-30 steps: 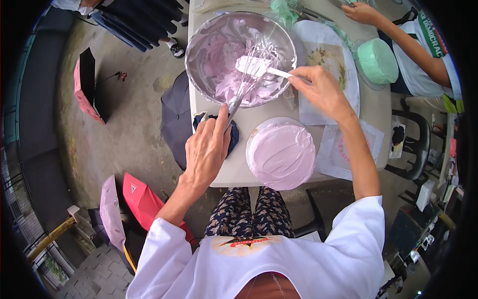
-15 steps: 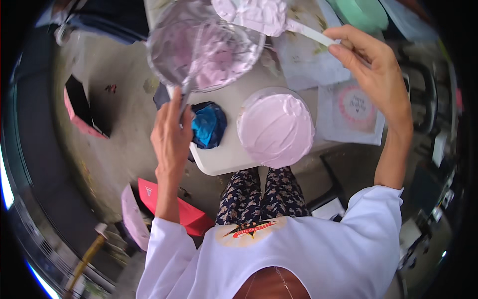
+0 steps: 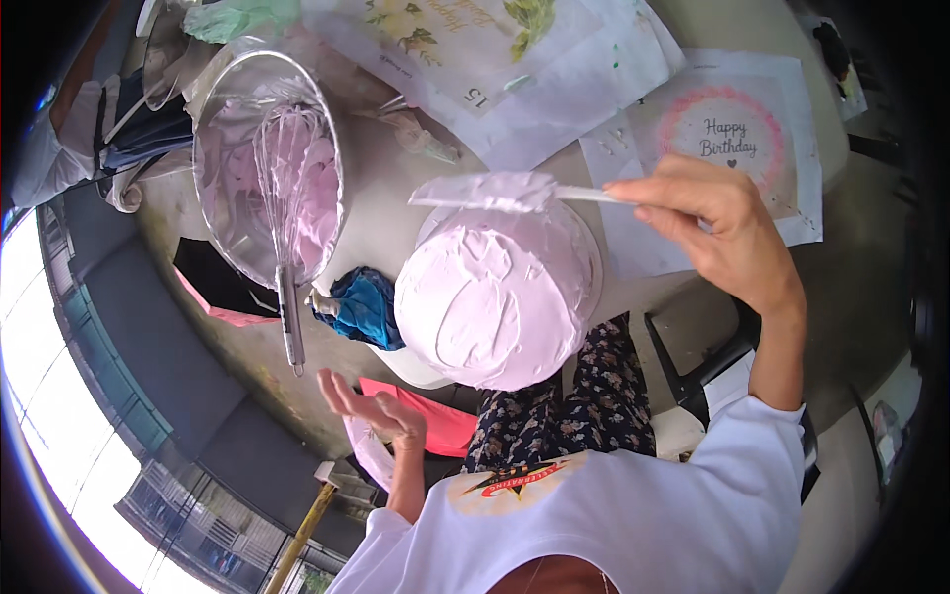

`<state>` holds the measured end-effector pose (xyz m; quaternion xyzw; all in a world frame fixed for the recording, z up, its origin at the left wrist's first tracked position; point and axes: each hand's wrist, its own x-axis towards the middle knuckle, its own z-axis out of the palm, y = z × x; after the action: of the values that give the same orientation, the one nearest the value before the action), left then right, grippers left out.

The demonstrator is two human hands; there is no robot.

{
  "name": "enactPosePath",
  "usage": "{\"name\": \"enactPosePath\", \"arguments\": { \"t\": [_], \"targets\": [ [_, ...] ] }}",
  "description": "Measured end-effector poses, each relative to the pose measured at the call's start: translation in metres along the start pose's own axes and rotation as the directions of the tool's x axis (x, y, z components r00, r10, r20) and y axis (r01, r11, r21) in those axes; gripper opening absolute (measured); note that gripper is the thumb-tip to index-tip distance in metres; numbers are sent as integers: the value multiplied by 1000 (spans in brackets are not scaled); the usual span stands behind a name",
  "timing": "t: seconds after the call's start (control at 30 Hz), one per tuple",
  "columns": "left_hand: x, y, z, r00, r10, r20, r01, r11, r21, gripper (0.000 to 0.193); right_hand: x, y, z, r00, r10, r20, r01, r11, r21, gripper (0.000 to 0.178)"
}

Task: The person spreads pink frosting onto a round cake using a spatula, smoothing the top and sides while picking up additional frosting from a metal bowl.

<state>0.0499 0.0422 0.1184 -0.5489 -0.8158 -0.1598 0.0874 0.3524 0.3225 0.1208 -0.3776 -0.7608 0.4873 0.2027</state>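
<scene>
One counter [image 3: 374, 233] held the mixing bowl [image 3: 214, 188], then the frosted cake [image 3: 495, 297] near its edge. Seemed mid-frosting; next pass called for a light, level stroke. Whisk [image 3: 284, 259] leaned in the bowl now, freed from the left hand [image 3: 384, 411], loose and empty; right hand [image 3: 717, 223] pinched the loaded spatula [image 3: 520, 193] by the cake.

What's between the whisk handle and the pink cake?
In the head view, a crumpled blue bundle with a pale piece at its left lies between the whisk handle and the cake.
</scene>
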Motion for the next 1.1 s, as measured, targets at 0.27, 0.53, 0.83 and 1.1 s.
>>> {"name": "enactPosePath", "arguments": {
  "t": [0.27, 0.53, 0.83, 1.1],
  "targets": [
    [-37, -6, 46, 938, -336, 80, 343, 932, -114, 60, -4, 7, 12, 997, -61, 48, 62, 998, -16, 23],
    [-49, -9, 57, 920, -363, 146, 383, 913, -143, 65, -68, -4, -19, 991, 131, 14, -130, 991, -33, 32],
    [-49, -16, 61, 946, -282, 160, 298, 951, -86, 66, -48, -4, 31, 961, 273, -32, -265, 950, 166, 31],
    [-75, -46, 67, 954, -265, 140, 285, 948, -140, 65, -93, -39, 27, 941, 330, -70, -322, 941, 109, 35]
  ]
}}
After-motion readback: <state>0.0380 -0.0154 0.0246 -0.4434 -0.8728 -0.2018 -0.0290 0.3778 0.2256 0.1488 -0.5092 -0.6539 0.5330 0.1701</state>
